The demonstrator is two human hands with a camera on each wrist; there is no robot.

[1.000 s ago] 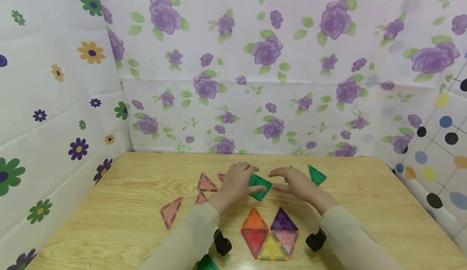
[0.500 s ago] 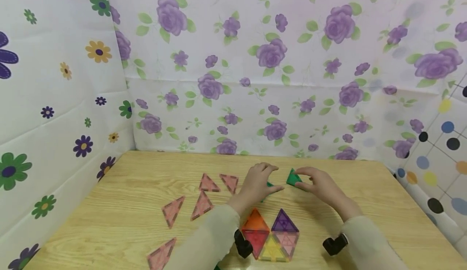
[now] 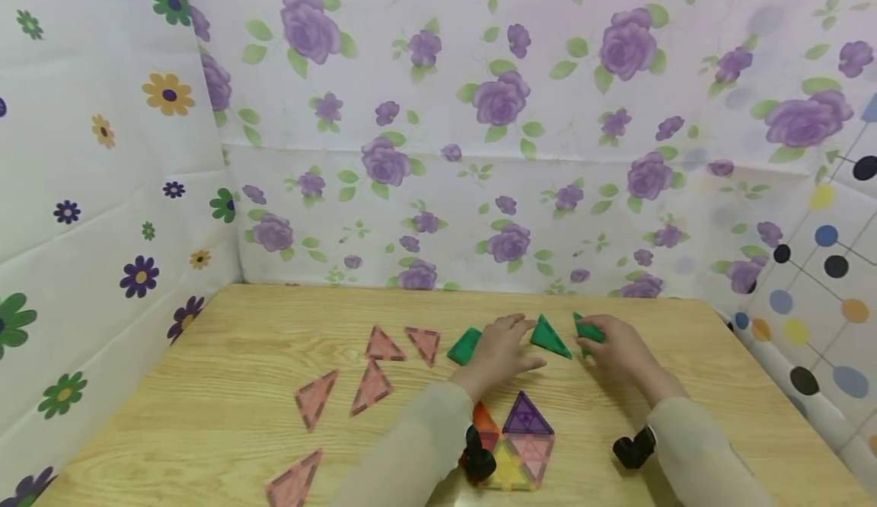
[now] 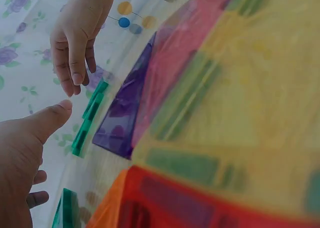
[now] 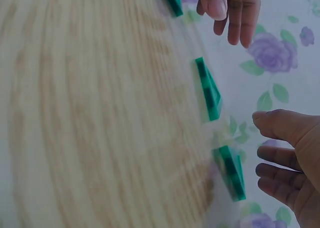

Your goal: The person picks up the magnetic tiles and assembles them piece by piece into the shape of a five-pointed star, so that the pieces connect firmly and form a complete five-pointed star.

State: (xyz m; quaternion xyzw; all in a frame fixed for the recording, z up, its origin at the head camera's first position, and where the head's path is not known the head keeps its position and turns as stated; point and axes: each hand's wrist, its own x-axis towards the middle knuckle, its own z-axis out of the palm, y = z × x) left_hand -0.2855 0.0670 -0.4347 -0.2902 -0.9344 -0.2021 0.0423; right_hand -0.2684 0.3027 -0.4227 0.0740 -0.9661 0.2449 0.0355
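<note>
In the head view my left hand (image 3: 503,349), thumb and fingers spread, hovers between two green triangular magnetic tiles. One green tile (image 3: 464,347) lies to its left, partly hidden by the hand; another green triangle tile (image 3: 550,338) lies just to its right. My right hand (image 3: 619,349) is beside a third green triangle tile (image 3: 589,331), its fingertips overlapping that tile in the head view. From the right wrist, a gap shows between the right hand (image 5: 295,173) and the nearest green tile (image 5: 232,173). The left wrist view shows the left thumb (image 4: 54,119) holding nothing.
Joined tiles lie nearer the person: purple (image 3: 527,416), pink (image 3: 530,452), yellow (image 3: 507,470), orange (image 3: 486,420) and red, partly covered by the left wrist camera (image 3: 479,461). Several pink triangles (image 3: 371,387) are scattered on the left. A floral cloth (image 3: 438,218) stands behind the table.
Both hands have moved right. The left hand has left a green tile, which now shows on its left. The right hand has gone from the middle green tile to the one farther right.
</note>
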